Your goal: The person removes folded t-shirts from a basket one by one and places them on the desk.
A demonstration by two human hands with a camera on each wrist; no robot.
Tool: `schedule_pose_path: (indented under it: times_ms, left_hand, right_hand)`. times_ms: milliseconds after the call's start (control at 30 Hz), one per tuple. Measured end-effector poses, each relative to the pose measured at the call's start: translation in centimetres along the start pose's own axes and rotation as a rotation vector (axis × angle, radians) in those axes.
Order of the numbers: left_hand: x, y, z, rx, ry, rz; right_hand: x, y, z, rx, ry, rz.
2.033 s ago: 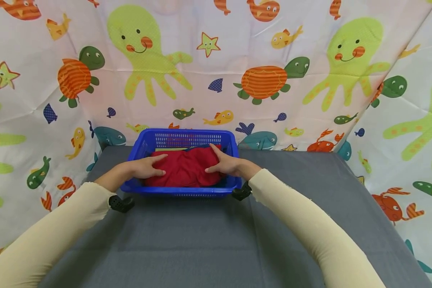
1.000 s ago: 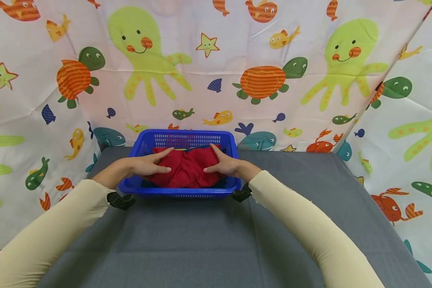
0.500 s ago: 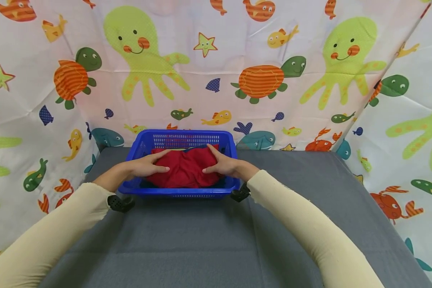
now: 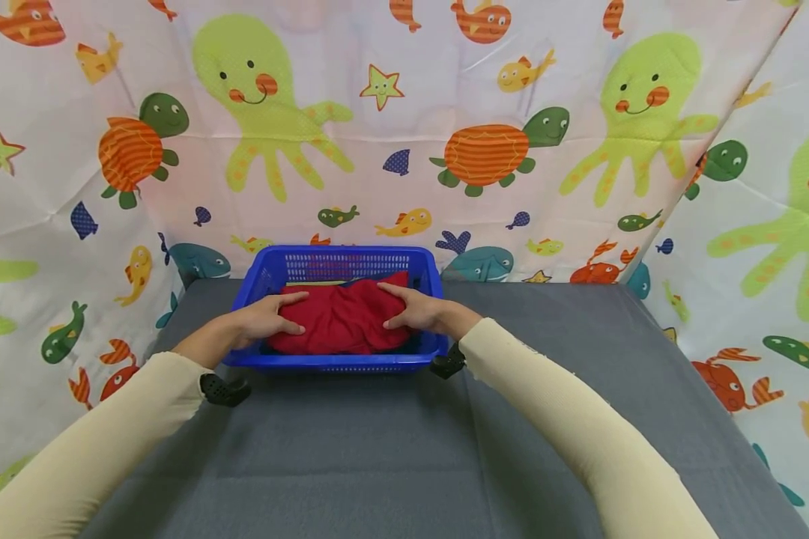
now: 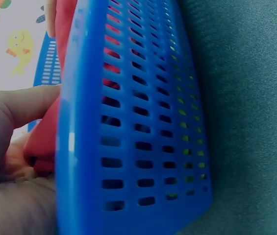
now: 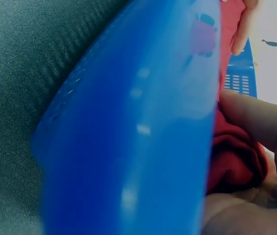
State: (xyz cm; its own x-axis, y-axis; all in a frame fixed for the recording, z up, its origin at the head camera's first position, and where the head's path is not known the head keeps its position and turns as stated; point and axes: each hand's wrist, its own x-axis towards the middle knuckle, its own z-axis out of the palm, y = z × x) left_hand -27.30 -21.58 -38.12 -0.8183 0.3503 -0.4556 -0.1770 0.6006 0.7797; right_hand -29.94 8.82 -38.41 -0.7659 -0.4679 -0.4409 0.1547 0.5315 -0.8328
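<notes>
A bunched red cloth (image 4: 340,318) fills the upper part of a blue plastic basket (image 4: 337,361). My left hand (image 4: 263,318) reaches over the basket's left side and grips the left end of the cloth, thumb toward me. At the right end my right hand (image 4: 421,308) grips it likewise, with forefinger and thumb spread over the top. The left wrist view has a fold of red cloth (image 5: 44,139) between thumb and palm. In the right wrist view a rolled edge of red cloth (image 6: 234,159) lies in the hand under the thumb. The lower fingers are mostly hidden.
Other folded cloth, with a yellow-green edge (image 4: 313,284), shows behind the red one. The basket stands at the back of a grey-covered table (image 4: 350,442), close to a curtain (image 4: 404,172) printed with sea animals. Black wrist cameras sit at both wrists.
The hands first drew slightly together, bunching the red cloth. Since then the left hand has shifted back left and the cloth lies flatter; the right forefinger has come lower over it.
</notes>
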Motion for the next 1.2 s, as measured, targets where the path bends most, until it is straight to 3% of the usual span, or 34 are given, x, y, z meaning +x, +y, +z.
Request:
schedule_pose_path:
  times_ms: [133,267,600,733,900,1033,1200]
  left_hand:
    - [0.1,-0.5,0.0,-0.06,0.019,-0.009]
    - [0.1,-0.5,-0.3,-0.083,0.046,0.029]
    - [-1.3,1.1,-2.3,-0.106,0.104,0.124]
    - [-1.7,1.6,-2.9,-0.122,0.121,0.133]
    - [-1.6,1.4,-2.4,-0.118,0.09,0.151]
    - [-1.3,0.6,-1.8,-0.087,0.069,0.15]
    - [-1.1,0.1,-1.7,-0.064,0.072,0.149]
  right_hand:
    - [0.1,0.0,0.0,0.022,0.03,-0.004]
    - [0.2,0.0,-0.2,0.061,0.076,-0.019]
    - [-0.3,-1.0,-1.5,0.09,0.16,-0.082]
    - [-0.6,-1.4,-1.7,0.021,0.213,-0.111]
    - [-0.9,-1.0,-0.6,-0.165,0.253,-0.133]
    - [-0.9,-1.0,0.6,-0.267,0.224,-0.137]
    - [-0.7,-0.9,1.1,-0.258,0.139,-0.093]
